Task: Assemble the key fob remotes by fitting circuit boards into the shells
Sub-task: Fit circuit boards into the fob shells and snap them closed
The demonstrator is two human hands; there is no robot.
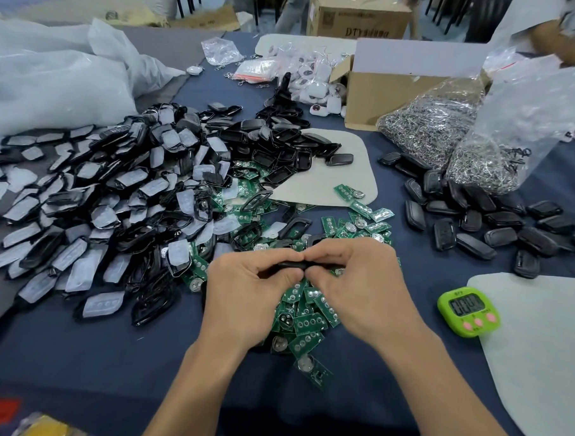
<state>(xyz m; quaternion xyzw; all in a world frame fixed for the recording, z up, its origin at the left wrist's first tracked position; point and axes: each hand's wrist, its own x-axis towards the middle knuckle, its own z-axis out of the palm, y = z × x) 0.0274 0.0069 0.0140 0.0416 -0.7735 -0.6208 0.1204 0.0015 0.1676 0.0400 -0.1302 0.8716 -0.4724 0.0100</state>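
Both hands meet over a heap of green circuit boards in the middle of the table. My left hand and my right hand pinch one black key fob shell between thumbs and fingers, seen edge-on. Whether a board sits inside it is hidden by my fingers. A large pile of black shells with white rubber button pads lies to the left. Closed black fobs lie in a group at the right.
A green digital timer stands at the right on a grey mat. Bags of metal rings, a cardboard box and white fobs are at the back. White plastic bags fill the far left.
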